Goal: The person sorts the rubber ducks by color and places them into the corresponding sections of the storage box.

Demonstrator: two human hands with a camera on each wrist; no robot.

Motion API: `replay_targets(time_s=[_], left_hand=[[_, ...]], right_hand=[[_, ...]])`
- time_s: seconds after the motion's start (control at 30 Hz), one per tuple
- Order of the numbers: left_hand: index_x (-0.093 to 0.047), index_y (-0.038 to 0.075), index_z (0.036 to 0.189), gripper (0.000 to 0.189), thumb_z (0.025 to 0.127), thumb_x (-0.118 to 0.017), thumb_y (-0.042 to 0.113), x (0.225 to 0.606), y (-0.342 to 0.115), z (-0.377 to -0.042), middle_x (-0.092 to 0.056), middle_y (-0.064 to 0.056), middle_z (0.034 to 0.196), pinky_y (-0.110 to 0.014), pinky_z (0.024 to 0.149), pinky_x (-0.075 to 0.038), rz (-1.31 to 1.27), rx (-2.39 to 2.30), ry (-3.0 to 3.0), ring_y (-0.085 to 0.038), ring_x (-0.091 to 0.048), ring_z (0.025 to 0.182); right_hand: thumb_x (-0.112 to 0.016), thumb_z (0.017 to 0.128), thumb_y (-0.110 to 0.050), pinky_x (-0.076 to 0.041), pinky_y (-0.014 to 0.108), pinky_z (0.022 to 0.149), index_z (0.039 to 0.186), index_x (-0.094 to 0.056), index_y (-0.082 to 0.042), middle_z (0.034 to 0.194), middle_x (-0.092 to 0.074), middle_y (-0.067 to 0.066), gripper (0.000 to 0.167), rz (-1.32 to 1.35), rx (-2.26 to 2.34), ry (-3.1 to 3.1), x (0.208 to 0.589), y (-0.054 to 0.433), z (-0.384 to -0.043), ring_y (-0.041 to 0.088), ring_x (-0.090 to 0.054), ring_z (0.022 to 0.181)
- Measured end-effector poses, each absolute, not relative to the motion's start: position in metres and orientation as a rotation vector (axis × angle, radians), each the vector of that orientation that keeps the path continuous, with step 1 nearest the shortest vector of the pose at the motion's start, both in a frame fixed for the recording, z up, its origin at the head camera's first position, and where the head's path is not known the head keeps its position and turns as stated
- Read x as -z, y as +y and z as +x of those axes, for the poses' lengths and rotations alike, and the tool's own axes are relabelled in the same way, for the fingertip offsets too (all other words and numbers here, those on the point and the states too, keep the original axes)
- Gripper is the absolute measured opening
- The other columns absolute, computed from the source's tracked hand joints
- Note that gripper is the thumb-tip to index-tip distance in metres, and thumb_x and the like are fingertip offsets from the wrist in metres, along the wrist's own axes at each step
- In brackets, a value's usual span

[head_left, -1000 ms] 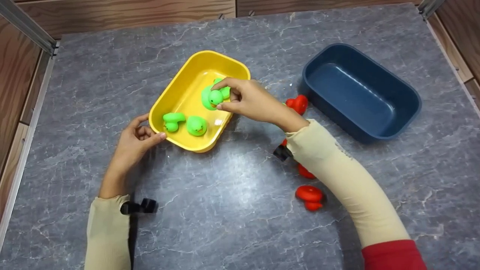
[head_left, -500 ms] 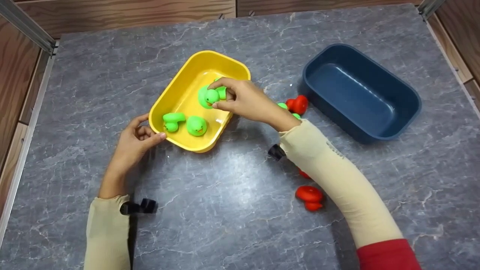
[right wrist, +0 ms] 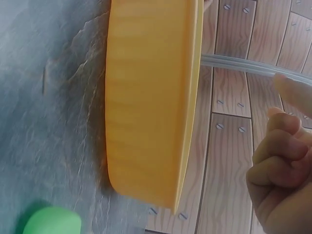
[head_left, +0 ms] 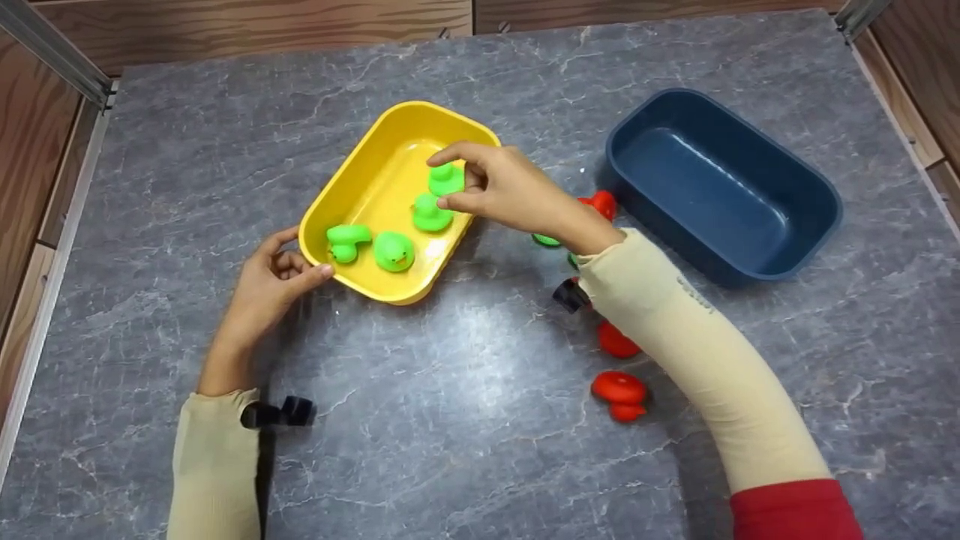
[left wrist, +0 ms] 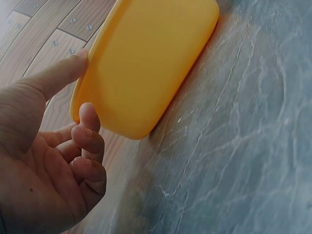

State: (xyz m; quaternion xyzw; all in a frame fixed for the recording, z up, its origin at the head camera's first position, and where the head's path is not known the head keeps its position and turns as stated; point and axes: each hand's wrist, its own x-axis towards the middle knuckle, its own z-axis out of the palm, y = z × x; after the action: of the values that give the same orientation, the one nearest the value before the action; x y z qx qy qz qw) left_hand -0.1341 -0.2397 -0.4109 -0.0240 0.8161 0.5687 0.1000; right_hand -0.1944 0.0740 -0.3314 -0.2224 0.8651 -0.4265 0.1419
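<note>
In the head view my left hand (head_left: 259, 289) holds a corner of the yellow tub (head_left: 367, 176), thumb on the rim and index finger along the outer side. Its other fingers are curled in the left wrist view. My right hand (head_left: 517, 187) hovers over the tub's right side, thumb and index finger spread apart with nothing pinched. Below those fingertips sit a green rubber duck (head_left: 431, 215) and a second green duck (head_left: 445, 178), partly covered by the hand. Two more green ducks, one tipped over (head_left: 346, 244) and one facing me (head_left: 394, 252), lie at the near end.
A dark blue tub (head_left: 724, 187) stands at the right with nothing inside. Between the tubs, partly behind my right forearm, lie several red ducks, including one nearest me (head_left: 619, 394), and some green ones (head_left: 546, 240). Wood-patterned walls border the grey marbled table (head_left: 420, 450).
My right hand has let go of a green duck, which now rests in the yellow tub, and its fingers have parted and drawn slightly right. The left hand has stayed put.
</note>
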Motion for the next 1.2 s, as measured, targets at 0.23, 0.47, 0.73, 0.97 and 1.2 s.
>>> replay_targets(time_s=[0.23, 0.47, 0.73, 0.97, 1.2], left_hand=[[-0.039, 0.003, 0.143, 0.067, 0.086, -0.073, 0.014, 0.411, -0.240, -0.134, -0.053, 0.011, 0.072, -0.015, 0.061, -0.039, -0.071, -1.694, 2.397, -0.001, -0.047, 0.064], [-0.039, 0.004, 0.143, 0.068, 0.086, -0.074, 0.015, 0.410, -0.240, -0.135, -0.054, 0.011, 0.074, -0.015, 0.061, -0.040, -0.076, -1.686, 2.409, -0.002, -0.047, 0.065], [-0.039, 0.004, 0.144, 0.069, 0.086, -0.074, 0.016, 0.412, -0.240, -0.134, -0.054, 0.011, 0.074, -0.015, 0.061, -0.040, -0.079, -1.680, 2.408, -0.002, -0.047, 0.065], [-0.039, 0.003, 0.143, 0.068, 0.086, -0.073, 0.015, 0.412, -0.241, -0.133, -0.054, 0.011, 0.073, -0.015, 0.060, -0.040, -0.079, -1.686, 2.412, -0.001, -0.047, 0.064], [-0.039, 0.004, 0.143, 0.067, 0.086, -0.073, 0.014, 0.411, -0.239, -0.133, -0.054, 0.011, 0.072, -0.015, 0.061, -0.040, -0.076, -1.713, 2.389, -0.002, -0.047, 0.063]], right_hand=[[-0.071, 0.088, -0.027, -0.039, 0.025, 0.064, 0.131, -0.056, -0.016, 0.072, -0.048, 0.000, 0.047, -0.702, 1.168, 2.539, 0.328, 0.089, -0.191, 0.015, -0.045, 0.067], [-0.069, 0.089, -0.032, -0.039, 0.025, 0.065, 0.133, -0.054, -0.015, 0.074, -0.050, 0.001, 0.049, -0.764, 1.068, 2.571, 0.325, 0.108, -0.183, 0.016, -0.046, 0.068], [-0.068, 0.090, -0.030, -0.039, 0.026, 0.063, 0.133, -0.054, -0.013, 0.075, -0.051, 0.003, 0.048, -0.781, 1.007, 2.602, 0.326, 0.127, -0.178, 0.017, -0.045, 0.065], [-0.069, 0.089, -0.033, -0.039, 0.026, 0.062, 0.133, -0.055, -0.016, 0.075, -0.052, 0.003, 0.049, -0.770, 0.956, 2.625, 0.330, 0.144, -0.176, 0.017, -0.046, 0.065], [-0.071, 0.088, -0.027, -0.038, 0.023, 0.060, 0.131, -0.057, -0.015, 0.074, -0.053, 0.002, 0.048, -0.754, 0.927, 2.646, 0.336, 0.163, -0.173, 0.015, -0.047, 0.064]])
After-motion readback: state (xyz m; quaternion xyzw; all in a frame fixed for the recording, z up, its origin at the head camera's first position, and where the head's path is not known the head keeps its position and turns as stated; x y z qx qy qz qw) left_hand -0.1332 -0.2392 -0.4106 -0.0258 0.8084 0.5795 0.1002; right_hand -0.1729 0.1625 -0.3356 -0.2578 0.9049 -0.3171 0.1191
